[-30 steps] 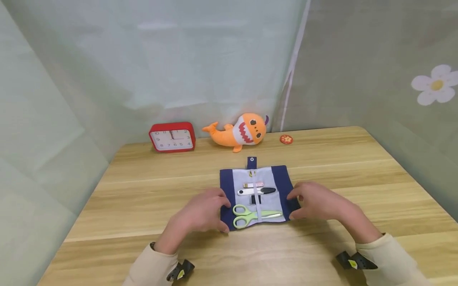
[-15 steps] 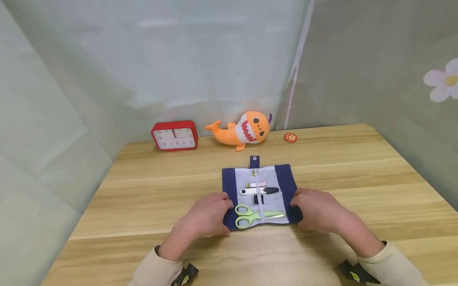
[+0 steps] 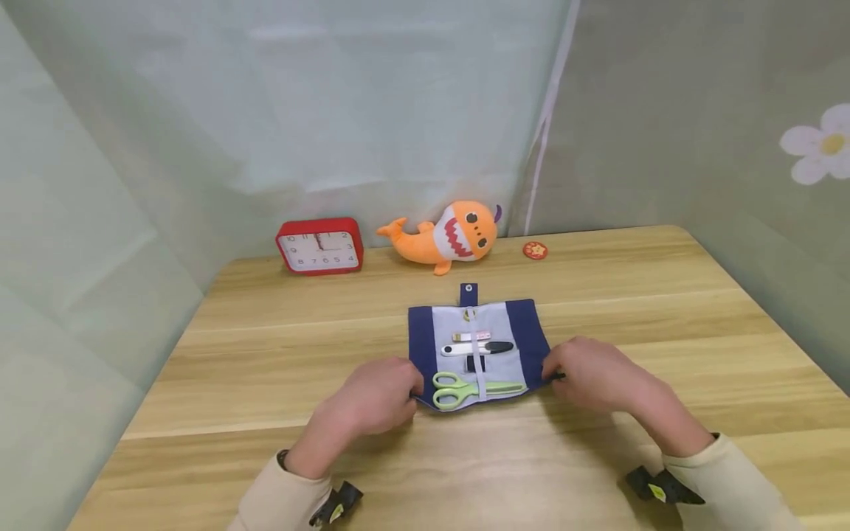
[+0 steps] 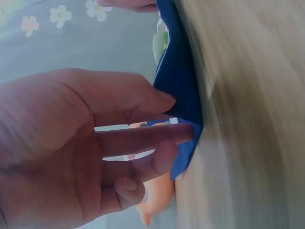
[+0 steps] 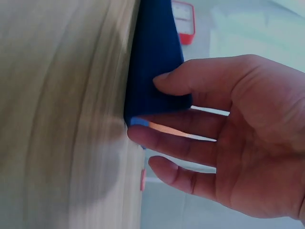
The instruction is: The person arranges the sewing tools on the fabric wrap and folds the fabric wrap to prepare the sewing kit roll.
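A navy and grey fabric sewing-kit pouch (image 3: 531, 332) lies unfolded on the table, its near edge lifted. My left hand (image 3: 381, 394) pinches the near left corner between thumb and fingers; the left wrist view shows the navy cloth (image 4: 178, 71) bent up there. At the near right corner my right hand (image 3: 591, 372) pinches the cloth (image 5: 155, 62) the same way. Under a pale elastic strap (image 3: 477, 354) sit green scissors (image 3: 451, 391), a small black item (image 3: 474, 363), a white and black tool (image 3: 474, 348), a pink and white strip (image 3: 471, 336) and a small yellowish item (image 3: 470, 315).
A red clock (image 3: 320, 247), an orange plush shark (image 3: 441, 237) and a round red badge (image 3: 535, 250) stand or lie along the back of the wooden table (image 3: 265, 354). A snap tab (image 3: 468, 294) sticks out from the pouch's far edge. Curtains hang behind.
Both hands have come in to the pouch's near corners and taken hold of them. The near edge has risen off the table, tilting the scissors' side up.
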### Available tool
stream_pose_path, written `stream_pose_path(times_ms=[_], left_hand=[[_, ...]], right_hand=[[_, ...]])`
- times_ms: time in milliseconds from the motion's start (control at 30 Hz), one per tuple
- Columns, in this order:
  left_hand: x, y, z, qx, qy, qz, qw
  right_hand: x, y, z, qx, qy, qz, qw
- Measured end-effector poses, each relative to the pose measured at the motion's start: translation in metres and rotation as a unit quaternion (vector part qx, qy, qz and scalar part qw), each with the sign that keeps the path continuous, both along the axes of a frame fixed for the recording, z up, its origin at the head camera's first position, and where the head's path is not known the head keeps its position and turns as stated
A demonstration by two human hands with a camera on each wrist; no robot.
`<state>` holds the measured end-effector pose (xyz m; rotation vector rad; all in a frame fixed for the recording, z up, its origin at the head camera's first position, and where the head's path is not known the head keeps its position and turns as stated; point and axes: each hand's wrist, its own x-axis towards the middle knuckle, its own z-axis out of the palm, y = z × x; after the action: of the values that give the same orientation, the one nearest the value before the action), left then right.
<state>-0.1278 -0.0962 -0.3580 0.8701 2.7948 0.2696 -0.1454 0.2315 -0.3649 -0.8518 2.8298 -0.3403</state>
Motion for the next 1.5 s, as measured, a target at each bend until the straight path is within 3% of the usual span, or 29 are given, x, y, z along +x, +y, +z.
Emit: stream_pose_path(times_ms=[233, 633, 833, 1067, 1300, 1500], left_hand=[[-0.007, -0.011, 0.002, 0.032, -0.036, 0.011, 0.9988], [-0.026, -0.023, -0.004, 0.104, -0.098, 0.062, 0.9878], [-0.035, -0.025, -0.003, 0.137, -0.140, 0.102, 0.9753], [-0.057, -0.022, -0.007, 0.136, -0.166, 0.127, 0.9684], [-0.073, -0.016, -0.014, 0.176, -0.221, 0.160, 0.9459], [-0.081, -0.016, -0.016, 0.194, -0.251, 0.170, 0.9330]], right_hand=[[-0.012, 0.009, -0.003, -0.057, -0.001, 0.029, 0.998], [-0.023, 0.017, -0.007, -0.113, -0.034, -0.007, 0.993], [-0.036, 0.013, -0.007, -0.133, -0.048, -0.013, 0.990], [-0.055, 0.007, -0.011, -0.124, -0.084, -0.043, 0.988], [-0.069, 0.002, -0.015, -0.103, -0.122, -0.080, 0.984], [-0.071, -0.006, -0.014, -0.089, -0.129, -0.098, 0.983]])
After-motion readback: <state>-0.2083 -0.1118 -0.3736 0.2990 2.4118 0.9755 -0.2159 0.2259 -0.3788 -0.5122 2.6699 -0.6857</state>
